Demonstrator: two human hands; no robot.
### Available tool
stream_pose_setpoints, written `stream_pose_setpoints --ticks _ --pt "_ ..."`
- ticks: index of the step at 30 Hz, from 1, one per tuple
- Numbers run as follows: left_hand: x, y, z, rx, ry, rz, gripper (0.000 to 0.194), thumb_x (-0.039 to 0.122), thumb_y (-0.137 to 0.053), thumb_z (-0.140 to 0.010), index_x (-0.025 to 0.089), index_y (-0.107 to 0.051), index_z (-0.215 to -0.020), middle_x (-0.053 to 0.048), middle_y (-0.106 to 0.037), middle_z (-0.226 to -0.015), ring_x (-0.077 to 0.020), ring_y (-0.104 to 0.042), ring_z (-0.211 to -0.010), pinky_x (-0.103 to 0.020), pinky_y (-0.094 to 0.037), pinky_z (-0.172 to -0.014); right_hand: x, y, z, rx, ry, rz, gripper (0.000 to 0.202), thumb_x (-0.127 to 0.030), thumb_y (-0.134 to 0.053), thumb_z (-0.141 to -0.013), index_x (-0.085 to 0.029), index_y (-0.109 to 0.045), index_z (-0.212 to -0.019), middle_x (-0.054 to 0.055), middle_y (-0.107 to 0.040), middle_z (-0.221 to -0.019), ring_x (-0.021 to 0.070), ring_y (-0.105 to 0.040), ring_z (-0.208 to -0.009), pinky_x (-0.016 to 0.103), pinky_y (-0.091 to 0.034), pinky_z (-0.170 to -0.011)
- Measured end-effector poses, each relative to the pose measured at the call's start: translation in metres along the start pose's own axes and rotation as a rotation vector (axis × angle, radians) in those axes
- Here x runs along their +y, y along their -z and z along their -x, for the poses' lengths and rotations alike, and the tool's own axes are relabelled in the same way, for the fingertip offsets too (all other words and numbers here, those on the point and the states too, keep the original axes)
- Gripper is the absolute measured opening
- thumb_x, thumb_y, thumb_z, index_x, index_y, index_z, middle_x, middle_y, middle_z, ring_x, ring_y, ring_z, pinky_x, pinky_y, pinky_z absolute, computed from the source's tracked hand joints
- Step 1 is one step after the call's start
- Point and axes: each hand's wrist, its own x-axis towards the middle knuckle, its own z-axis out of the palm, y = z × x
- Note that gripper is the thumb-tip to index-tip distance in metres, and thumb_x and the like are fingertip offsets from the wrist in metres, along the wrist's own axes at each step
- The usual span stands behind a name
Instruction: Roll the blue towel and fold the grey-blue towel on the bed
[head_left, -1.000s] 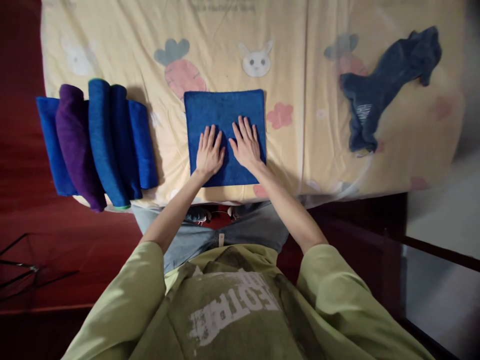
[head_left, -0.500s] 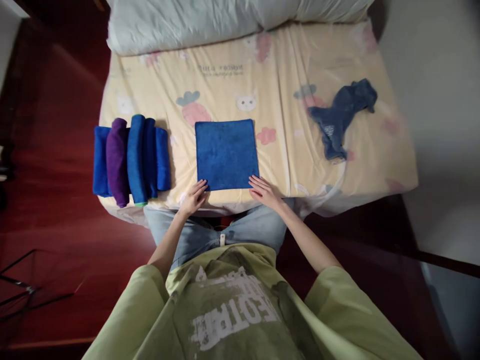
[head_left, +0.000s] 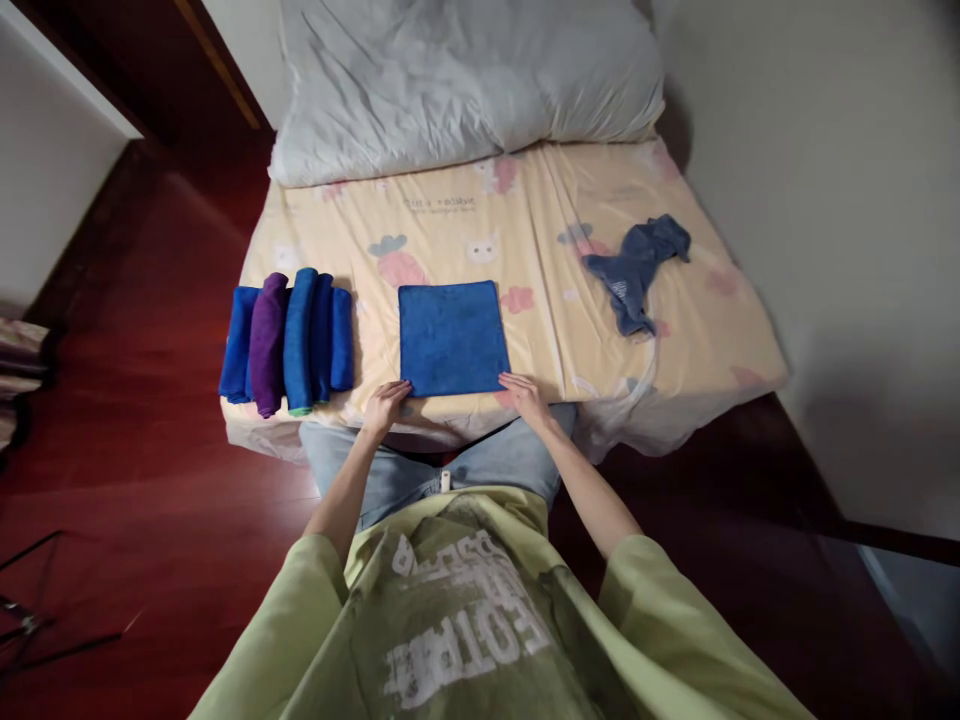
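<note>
A blue square cloth [head_left: 454, 338] lies flat on the bed, near its front edge. My left hand [head_left: 386, 405] has its fingers together at the cloth's near left corner. At the near right corner, my right hand [head_left: 526, 397] has its fingertips pinched on the cloth's edge. To the left, several rolled cloths lie side by side, among them a purple roll [head_left: 268, 345] and a blue roll with a green end [head_left: 298, 340]. A crumpled dark blue cloth [head_left: 636, 275] rests on the right part of the bed.
The bed [head_left: 442, 235] has a yellow patterned sheet. A bulky grey quilt [head_left: 457, 85] lies across its far end. A wall [head_left: 810, 240] stands at the right. Thin black stand legs [head_left: 30, 622] show on the floor at the lower left.
The view has tilted up, showing more of the quilt and wall. Both hands now have their fingers drawn together at the blue cloth's near corners. The cloth stays flat.
</note>
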Motion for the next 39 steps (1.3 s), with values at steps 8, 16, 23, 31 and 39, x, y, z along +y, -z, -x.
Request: stream_pose_setpoints --ticks 8,16,23,31,39 --pt "-0.001 -0.012 0.016 0.121 0.168 0.109 0.037 0.029 -0.047 -0.093 0.029 -0.076 -0.116 -0.006 -0.074 -0.125 -0.0259 -0.064 -0.127 -0.053 -0.052 -0.112 0.006 -0.012 0.026 0.215 -0.068 -0.097 0.039 -0.014 -0.048 -0.088 -0.024 -0.079 -0.109 0.008 -0.075 -0.120 0.0251 -0.066 -0.120 0.047 -0.053 -0.112" --pt "-0.006 -0.017 -0.001 0.299 0.329 0.217 0.034 0.046 -0.058 -0.092 0.017 -0.075 -0.097 -0.012 -0.076 -0.100 -0.0263 -0.069 -0.099 -0.039 -0.056 -0.093 0.017 -0.015 0.007 0.271 -0.302 -0.201 0.034 -0.047 -0.057 -0.091 -0.018 -0.075 -0.097 0.012 -0.077 -0.098 0.0258 -0.069 -0.094 0.039 -0.056 -0.088" --pt "-0.003 -0.012 -0.017 0.274 0.361 0.196 0.040 0.048 -0.051 -0.093 0.015 -0.073 -0.092 -0.012 -0.075 -0.091 -0.0261 -0.068 -0.090 -0.035 -0.053 -0.084 0.026 -0.017 -0.013 0.286 -0.356 -0.174 0.053 -0.069 -0.052 -0.089 -0.019 -0.065 -0.075 0.007 -0.067 -0.072 0.0205 -0.060 -0.069 0.032 -0.050 -0.069" --pt "-0.003 -0.006 -0.018 0.211 0.482 0.257 0.041 0.048 -0.055 -0.083 0.013 -0.076 -0.089 -0.011 -0.077 -0.085 -0.0269 -0.072 -0.082 -0.032 -0.052 -0.073 0.040 -0.026 -0.019 0.311 -0.403 -0.192 0.057 -0.074 -0.055 -0.084 -0.019 -0.067 -0.075 0.009 -0.070 -0.075 0.0222 -0.064 -0.072 0.032 -0.050 -0.069" --pt "0.000 -0.005 -0.017 0.256 0.565 0.290 0.037 0.043 -0.064 -0.076 0.012 -0.079 -0.090 -0.011 -0.078 -0.088 -0.0270 -0.074 -0.083 -0.032 -0.055 -0.075 0.042 -0.027 -0.020 0.336 -0.445 -0.216 0.054 -0.070 -0.062 -0.081 -0.017 -0.073 -0.080 0.013 -0.076 -0.086 0.0267 -0.072 -0.080 0.037 -0.056 -0.076"
